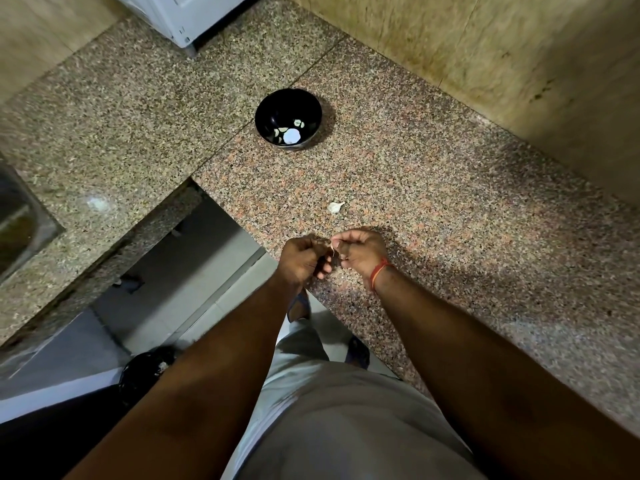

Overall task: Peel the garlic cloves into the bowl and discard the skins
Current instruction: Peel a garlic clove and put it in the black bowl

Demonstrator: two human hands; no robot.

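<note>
My left hand (302, 259) and my right hand (360, 252) meet over the front edge of the granite counter (433, 216), fingers curled together around a small garlic clove (331, 250) that is mostly hidden; a thin strip of skin hangs between them. One unpeeled white garlic clove (335, 206) lies on the counter just beyond my hands. Farther back stands a black bowl (273, 109) holding several pale peeled cloves and a bright reflection.
A black bin (145, 374) sits on the floor at lower left, below the counter's cut-out corner. A steel sink (17, 220) is at the left edge. A white appliance (187, 19) stands at the back. Tiled walls close the right side.
</note>
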